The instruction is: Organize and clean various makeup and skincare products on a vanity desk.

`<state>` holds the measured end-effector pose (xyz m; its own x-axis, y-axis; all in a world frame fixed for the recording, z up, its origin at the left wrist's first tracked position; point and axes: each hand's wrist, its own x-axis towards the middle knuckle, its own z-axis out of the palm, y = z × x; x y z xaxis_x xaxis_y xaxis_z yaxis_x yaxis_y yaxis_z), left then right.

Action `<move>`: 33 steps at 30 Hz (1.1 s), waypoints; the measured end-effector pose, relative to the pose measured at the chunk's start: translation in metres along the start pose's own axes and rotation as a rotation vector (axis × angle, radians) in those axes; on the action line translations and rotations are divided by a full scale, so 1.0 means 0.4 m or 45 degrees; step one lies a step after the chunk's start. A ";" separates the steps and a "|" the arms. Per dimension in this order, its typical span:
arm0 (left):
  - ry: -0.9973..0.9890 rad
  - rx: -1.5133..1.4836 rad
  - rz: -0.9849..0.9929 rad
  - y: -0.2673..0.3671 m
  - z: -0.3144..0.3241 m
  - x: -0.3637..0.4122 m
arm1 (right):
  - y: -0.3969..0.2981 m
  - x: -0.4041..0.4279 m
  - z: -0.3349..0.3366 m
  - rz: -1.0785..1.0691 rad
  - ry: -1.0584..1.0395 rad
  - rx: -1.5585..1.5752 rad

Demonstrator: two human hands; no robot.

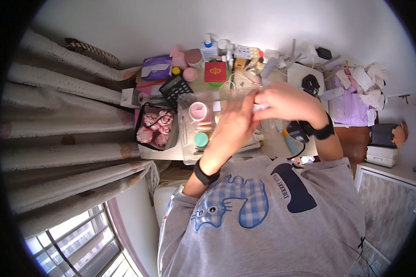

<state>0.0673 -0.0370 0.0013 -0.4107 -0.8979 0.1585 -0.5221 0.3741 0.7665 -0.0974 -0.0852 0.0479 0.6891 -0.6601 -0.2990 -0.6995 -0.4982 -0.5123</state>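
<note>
My left hand and my right hand meet over the right part of a clear plastic box on the desk. Between the fingers of my right hand shows a small whitish item, mostly hidden, so its kind is unclear. My left fingers touch or overlap the right ones; whether they grip anything cannot be seen. Inside the box, left of my hands, are an open white jar with pink contents, pinkish puffs and a jar with a teal lid. A pale tube lies below my hands.
Left of the box stand a black calculator and a dark-edged bag of pink fabric flowers. Behind are a red booklet, a pump bottle and a purple pack. A black cabled device and lilac plastic bags lie right.
</note>
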 end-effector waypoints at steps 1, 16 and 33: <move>-0.250 -0.113 -0.241 0.028 0.026 0.004 | -0.003 -0.054 -0.001 -0.131 0.142 -0.008; -0.395 -1.258 -0.344 0.125 0.302 0.008 | 0.066 -0.340 0.250 0.258 1.234 1.538; -0.281 -1.426 -0.582 0.114 0.319 0.011 | 0.128 -0.381 0.290 0.507 1.154 1.495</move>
<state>-0.0536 0.0056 -0.0425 -0.5329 -0.7949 -0.2902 0.2341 -0.4681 0.8521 -0.2161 0.0551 -0.0263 -0.1486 -0.9654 -0.2144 0.0346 0.2116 -0.9768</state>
